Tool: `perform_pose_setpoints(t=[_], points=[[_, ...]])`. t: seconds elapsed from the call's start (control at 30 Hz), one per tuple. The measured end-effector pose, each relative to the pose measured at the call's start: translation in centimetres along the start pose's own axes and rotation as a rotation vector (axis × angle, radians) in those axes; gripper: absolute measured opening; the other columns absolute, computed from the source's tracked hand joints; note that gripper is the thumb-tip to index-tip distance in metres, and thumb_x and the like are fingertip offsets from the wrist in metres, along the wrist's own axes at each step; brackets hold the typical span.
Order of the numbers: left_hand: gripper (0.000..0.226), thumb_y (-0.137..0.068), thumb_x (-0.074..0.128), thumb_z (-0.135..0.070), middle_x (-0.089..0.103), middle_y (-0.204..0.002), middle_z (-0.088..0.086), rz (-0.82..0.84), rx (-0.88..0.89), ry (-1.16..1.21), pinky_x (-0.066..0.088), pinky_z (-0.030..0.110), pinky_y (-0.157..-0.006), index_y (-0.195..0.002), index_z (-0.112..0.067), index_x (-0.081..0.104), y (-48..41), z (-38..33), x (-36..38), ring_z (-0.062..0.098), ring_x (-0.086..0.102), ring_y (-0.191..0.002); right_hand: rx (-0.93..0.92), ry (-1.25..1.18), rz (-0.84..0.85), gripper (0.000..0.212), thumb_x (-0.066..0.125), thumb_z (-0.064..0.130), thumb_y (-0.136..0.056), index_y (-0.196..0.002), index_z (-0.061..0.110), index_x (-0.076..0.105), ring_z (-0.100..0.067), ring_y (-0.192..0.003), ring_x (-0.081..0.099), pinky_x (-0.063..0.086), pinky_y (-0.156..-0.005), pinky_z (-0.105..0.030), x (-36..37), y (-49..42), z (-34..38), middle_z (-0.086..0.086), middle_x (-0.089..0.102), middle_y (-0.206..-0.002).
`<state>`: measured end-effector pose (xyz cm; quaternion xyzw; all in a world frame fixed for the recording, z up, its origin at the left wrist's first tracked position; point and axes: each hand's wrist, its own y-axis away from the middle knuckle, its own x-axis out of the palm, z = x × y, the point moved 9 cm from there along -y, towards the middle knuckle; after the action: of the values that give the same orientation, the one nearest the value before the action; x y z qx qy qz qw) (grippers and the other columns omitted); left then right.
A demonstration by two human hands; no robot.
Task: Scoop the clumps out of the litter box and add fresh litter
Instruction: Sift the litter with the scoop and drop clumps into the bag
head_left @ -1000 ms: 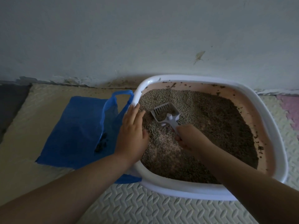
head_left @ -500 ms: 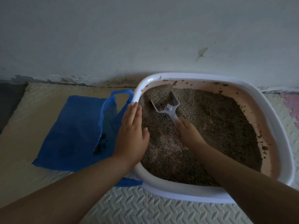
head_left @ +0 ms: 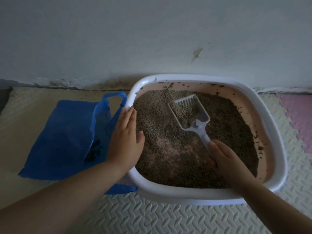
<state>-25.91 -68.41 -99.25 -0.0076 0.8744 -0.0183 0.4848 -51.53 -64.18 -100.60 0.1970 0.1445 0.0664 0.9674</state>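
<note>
A white-rimmed litter box (head_left: 263,105) with a pink inside sits on the floor against the wall, holding grey-brown litter (head_left: 228,125). My right hand (head_left: 226,159) grips the handle of a white slotted scoop (head_left: 190,112). The scoop is raised over the middle of the litter with some litter in it. My left hand (head_left: 126,141) rests flat on the box's left rim, fingers straight. A bare pink patch of the box floor shows between my hands.
A blue plastic bag (head_left: 65,135) lies open on the floor left of the box, with dark clumps inside and one handle under the box. Cream foam mats (head_left: 152,217) cover the floor, and a pink mat (head_left: 297,115) lies at right. The wall stands right behind.
The scoop has moved from the far left of the litter toward the middle and lifted with litter in it. My right hand shifted right. My left hand stayed on the rim.
</note>
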Motion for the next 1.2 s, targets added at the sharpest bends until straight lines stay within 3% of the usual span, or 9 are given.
perform_pose_setpoints(t=[0.57,0.67,0.77,0.87,0.93,0.97,1.03,1.1,1.2], points=[[0.059,-0.098,0.045,-0.026,0.01,-0.16,-0.003,0.0,0.047,-0.025,0.004,0.023,-0.113,-0.151,-0.011,0.022,0.2,-0.6,-0.3,0.006,-0.009,-0.145,0.036,-0.037,-0.007,0.032,0.037,0.027,-0.102,-0.08,0.006,0.046,-0.009,-0.046,0.036,0.033,-0.043,-0.02,1.2,2.2,0.3,-0.002,0.042,-0.061],[0.05,-0.097,0.046,-0.027,0.026,-0.155,0.002,-0.012,0.091,-0.082,0.004,0.03,-0.116,-0.143,-0.01,0.039,0.2,-1.0,-0.5,0.015,-0.002,-0.147,0.061,-0.06,0.008,0.028,0.038,0.024,-0.102,-0.088,0.002,0.047,-0.01,-0.049,0.037,0.034,-0.045,-0.021,2.2,2.5,0.4,-0.004,0.044,-0.066],[0.029,-0.095,0.051,-0.025,0.049,-0.141,0.004,0.004,0.218,-0.105,0.008,0.037,-0.117,-0.117,-0.012,0.064,0.8,-2.5,-0.5,0.024,0.019,-0.144,0.073,-0.107,0.024,0.026,0.038,0.022,-0.102,-0.099,-0.003,0.044,-0.01,-0.052,0.039,0.037,-0.049,-0.022,3.1,2.6,0.6,-0.007,0.045,-0.073],[0.031,-0.097,0.045,-0.035,0.063,-0.117,-0.004,0.133,0.231,-0.039,0.035,0.03,-0.107,-0.101,-0.016,0.069,1.9,-4.3,0.5,0.015,0.047,-0.125,0.065,-0.152,0.067,0.024,0.039,0.026,-0.102,-0.096,0.004,0.046,-0.007,-0.052,0.041,0.038,-0.051,-0.019,4.6,2.9,1.2,-0.001,0.047,-0.071],[0.037,-0.097,0.041,-0.043,0.061,-0.087,-0.008,0.238,0.115,0.035,0.049,0.028,-0.074,-0.086,-0.018,0.065,2.2,-4.9,1.1,0.004,0.057,-0.085,0.068,-0.185,0.08,0.027,0.039,0.028,-0.102,-0.096,0.002,0.046,-0.006,-0.051,0.041,0.039,-0.05,-0.017,5.7,3.1,1.6,0.002,0.047,-0.066],[0.04,-0.097,0.041,-0.045,0.054,-0.069,-0.007,0.264,0.067,0.073,0.042,0.026,-0.058,-0.075,-0.018,0.06,2.2,-5.3,1.2,0.002,0.053,-0.064,0.076,-0.2,0.082,0.029,0.04,0.028,-0.102,-0.097,0.0,0.045,-0.007,-0.052,0.041,0.039,-0.05,-0.017,6.3,3.2,1.7,0.0,0.047,-0.067],[0.045,-0.096,0.043,-0.047,0.038,-0.048,-0.005,0.28,-0.011,0.162,0.025,0.022,-0.044,-0.064,-0.015,0.051,2.0,-5.9,1.2,0.005,0.041,-0.042,0.096,-0.231,0.091,0.031,0.04,0.029,-0.102,-0.1,-0.001,0.044,-0.009,-0.057,0.041,0.04,-0.051,-0.018,7.5,3.3,1.8,-0.005,0.047,-0.074],[0.05,-0.094,0.047,-0.048,0.033,-0.045,-0.005,0.281,-0.049,0.254,0.022,0.021,-0.042,-0.068,-0.005,0.055,1.6,-6.1,1.2,0.009,0.033,-0.038,0.101,-0.24,0.102,0.026,0.039,0.03,-0.102,-0.097,0.005,0.044,-0.009,-0.057,0.041,0.04,-0.053,-0.021,8.4,3.2,2.0,-0.004,0.047,-0.074],[0.051,-0.089,0.055,-0.049,0.037,-0.049,0.001,0.293,-0.104,0.35,0.028,0.024,-0.046,-0.077,0.0,0.063,1.3,-5.7,1.5,0.01,0.034,-0.04,0.099,-0.229,0.103,0.021,0.038,0.03,-0.102,-0.096,0.011,0.041,-0.008,-0.053,0.041,0.039,-0.054,-0.023,8.9,2.8,2.5,-0.001,0.046,-0.07]])
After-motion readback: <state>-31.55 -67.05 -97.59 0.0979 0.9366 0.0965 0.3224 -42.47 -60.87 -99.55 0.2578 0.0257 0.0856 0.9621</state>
